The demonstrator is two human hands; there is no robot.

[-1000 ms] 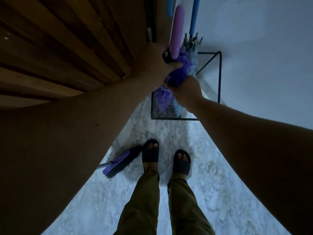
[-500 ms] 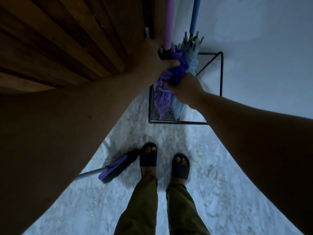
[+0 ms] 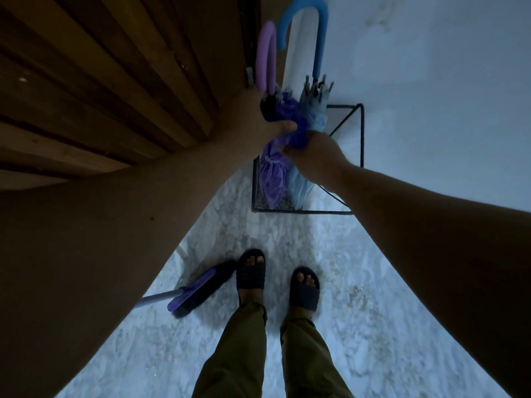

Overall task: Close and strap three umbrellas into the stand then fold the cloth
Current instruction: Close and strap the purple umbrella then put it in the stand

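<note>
The wire stand [image 3: 361, 139] on the floor holds the purple umbrella [image 3: 273, 179] beside the blue umbrella [image 3: 316, 122]. Both hands, left hand [image 3: 258, 122] and right hand [image 3: 313, 155], are clenched around the purple canopy; gather its folds tight before strapping.

Both forearms [image 3: 161, 208] are bare — no sleeve, watch or band shows. Toward 6 o'clock, loose olive-green trousers [image 3: 244, 349] with gathered cuffs; above them at about 6 — dark open-toed slide sandals [image 3: 250, 274], each with one broad ribbed strap.
</note>
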